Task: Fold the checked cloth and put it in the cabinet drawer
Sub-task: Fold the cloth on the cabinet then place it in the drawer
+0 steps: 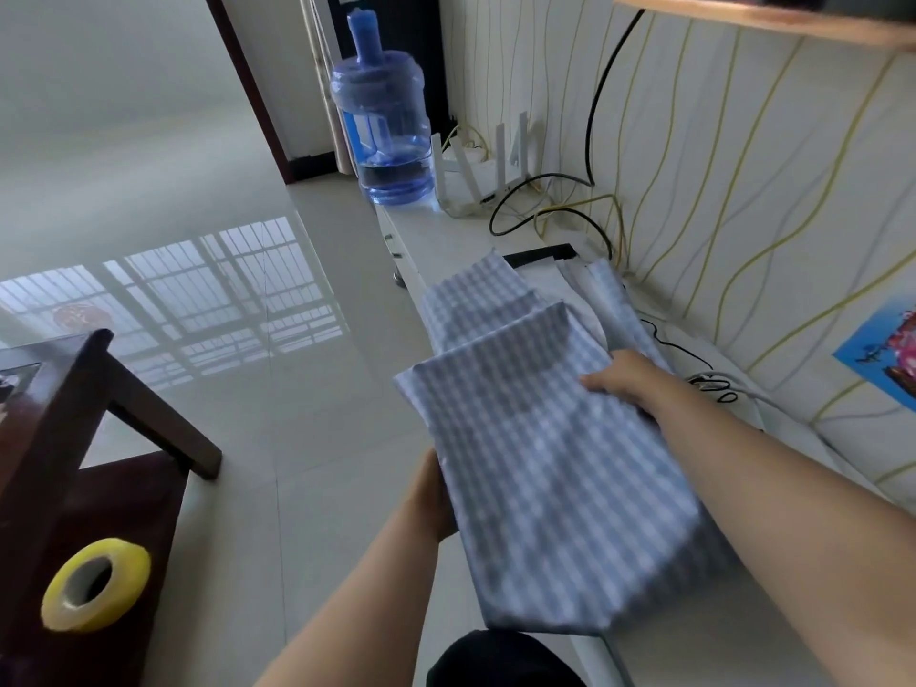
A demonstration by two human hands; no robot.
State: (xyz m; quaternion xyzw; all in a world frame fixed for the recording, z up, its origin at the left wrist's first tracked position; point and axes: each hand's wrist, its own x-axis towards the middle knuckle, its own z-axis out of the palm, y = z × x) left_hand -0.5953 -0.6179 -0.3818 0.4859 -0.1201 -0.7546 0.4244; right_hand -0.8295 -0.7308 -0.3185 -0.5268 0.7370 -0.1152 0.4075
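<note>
The blue-and-white checked cloth (545, 468) lies partly folded along the top of the low white cabinet (441, 235), its left side hanging past the front edge. A folded layer sits over the middle. My left hand (436, 498) grips the cloth's left edge from below, fingers hidden under the fabric. Resting on top of the cloth at its right side is my right hand (624, 381), fingers curled around the folded layer's edge. The cabinet's front face with small drawer handles (394, 250) shows at the far end; no drawer stands open in view.
A blue water jug (384, 126) and a white router (476, 176) with cables stand at the cabinet's far end. Black and yellow wires run along the wall. A dark wooden table (99, 478) with a yellow tape roll (94, 585) stands at the left. Glossy tiled floor lies between.
</note>
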